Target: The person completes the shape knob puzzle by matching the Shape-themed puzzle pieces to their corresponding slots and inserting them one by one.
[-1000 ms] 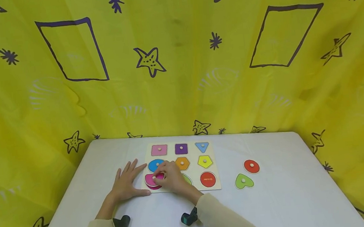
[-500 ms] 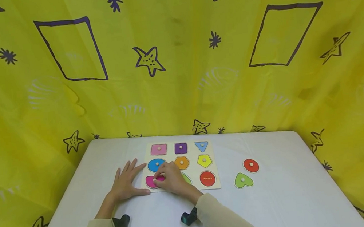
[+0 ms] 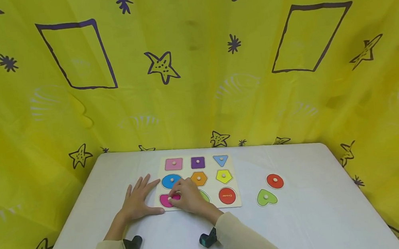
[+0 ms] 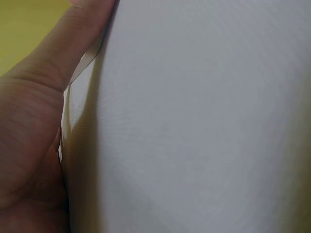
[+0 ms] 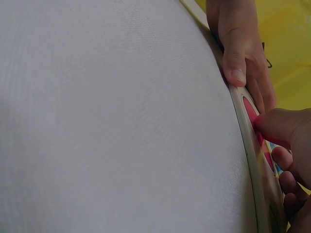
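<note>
Down into its recess has gone the pink piece (image 3: 167, 200), which stood tilted up a second ago; now it lies flat at the near-left corner of the puzzle board (image 3: 236, 204). Left to right: my left hand (image 3: 138, 200) rests flat with fingers spread, bracing the board's edge; my right hand (image 3: 188, 195) pinches the pink piece's knob. Farther right, the green heart (image 3: 266, 197) and red circle (image 3: 275, 181) lie loose on the table (image 3: 320, 217).
</note>
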{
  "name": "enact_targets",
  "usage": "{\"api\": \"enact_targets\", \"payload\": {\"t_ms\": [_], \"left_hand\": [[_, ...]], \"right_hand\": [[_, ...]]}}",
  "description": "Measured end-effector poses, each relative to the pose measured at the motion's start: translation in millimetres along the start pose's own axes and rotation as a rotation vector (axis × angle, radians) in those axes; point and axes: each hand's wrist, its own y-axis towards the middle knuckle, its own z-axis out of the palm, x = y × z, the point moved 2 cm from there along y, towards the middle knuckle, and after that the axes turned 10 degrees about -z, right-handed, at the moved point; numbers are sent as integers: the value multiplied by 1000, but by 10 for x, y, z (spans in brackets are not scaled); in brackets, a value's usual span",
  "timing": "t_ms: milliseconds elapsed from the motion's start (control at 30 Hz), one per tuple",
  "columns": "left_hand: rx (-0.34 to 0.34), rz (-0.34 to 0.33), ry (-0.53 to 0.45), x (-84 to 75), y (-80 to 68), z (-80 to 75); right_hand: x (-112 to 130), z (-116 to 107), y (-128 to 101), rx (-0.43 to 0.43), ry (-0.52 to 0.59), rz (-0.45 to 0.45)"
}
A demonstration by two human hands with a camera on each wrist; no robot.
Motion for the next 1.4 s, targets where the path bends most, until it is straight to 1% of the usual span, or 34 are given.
{"api": "enact_targets", "payload": {"t_ms": [233,400,467,567,667,767,1033,1167,1233,1333,1400], "left_hand": [[-4,6,-6,-9,0,-12],[-3,5,6,9,6,4],[-2,6,12,6,6,8],[1,4,10,0,1,2],[6,2,4,-4,-1,-5],[11,-4,5,-3,3,-7],[4,-8,3,14,8,9],[-1,-1,-3,23,8,17],[0,0,-8,22,12,21],[3,-1,-11,21,16,28],[3,-1,-12,18,16,29]], "right_hand": [[3,-11,-6,2,-5,-3],[-15,-17,-4,23,-11,-29],[-30,-35,-10,38,11,-38],[-49,-98,-23,57,79,-50],[-71,-215,-45,48,168,-57],[-110,-367,-64,19,198,-69],[-316,-761,-215,-17,133,-71],[-450,-909,-331,-56,108,-113],[-515,-979,-410,-70,101,-114],[-584,-1099,-541,-76,114,-91],[-632,-1170,-628,-78,105,-59]]}}
